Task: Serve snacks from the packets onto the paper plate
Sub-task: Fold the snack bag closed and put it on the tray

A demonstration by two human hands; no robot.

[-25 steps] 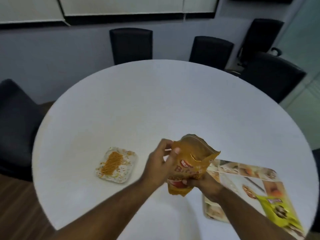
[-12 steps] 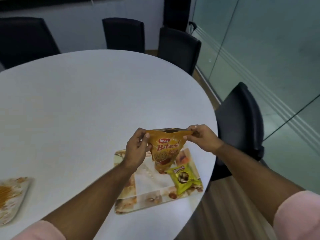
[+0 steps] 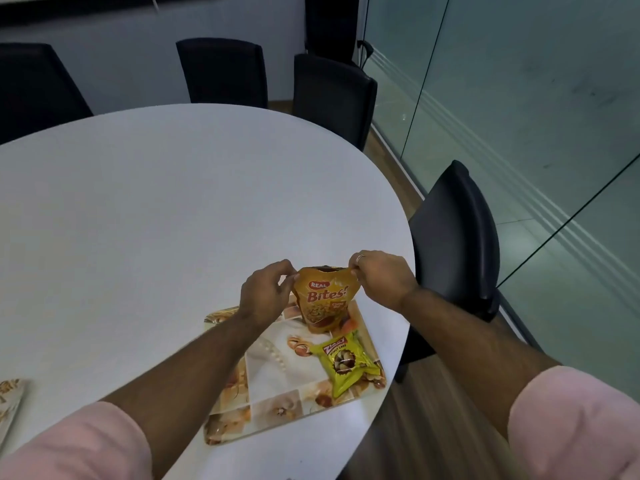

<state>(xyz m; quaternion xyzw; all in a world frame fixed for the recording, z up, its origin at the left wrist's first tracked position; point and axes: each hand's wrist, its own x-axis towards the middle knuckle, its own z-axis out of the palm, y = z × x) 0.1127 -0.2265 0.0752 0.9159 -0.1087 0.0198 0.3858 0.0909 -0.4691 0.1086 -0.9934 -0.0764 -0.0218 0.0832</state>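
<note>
Vs 0.5 s ago: the glossy orange "Bites!" snack pouch (image 3: 325, 299) sits a bit lower, its base now down at the far end of the rectangular printed serving tray (image 3: 277, 372); can't tell if it's touching. Grip is unchanged. The paper plate w/ orange crumbs (image 3: 8, 398) has slid further to the frame's left edge, only a corner showing.

Left hand (image 3: 265, 294) is closed in a pinch on the pouch's top left corner, thumb and fingertips together. Right hand (image 3: 381, 280), w/ a thin ring on one finger, pinches the top right corner the same way. Between them the mouth of the pouch is pulled open, a dark slit at the top; pouch upright, label toward the camera. Rolled pink sleeves (image 3: 571, 424) on both arms.

On the tray, just nearer the camera than the pouch, lies a crinkly yellow-green cake packet (image 3: 344, 365), flat and sealed, near the tray's right rim. Tray is glossy, w/ beige food photos, close to the table's near-right edge.

Round matte white table (image 3: 156, 220), smooth top. Black padded chairs (image 3: 457, 233) around it: one right of the tray, more at the far side. Frosted glass wall (image 3: 519, 98) w/ dark frame lines on the right, wood-look floor (image 3: 426, 441) below, grey wall far back.
</note>
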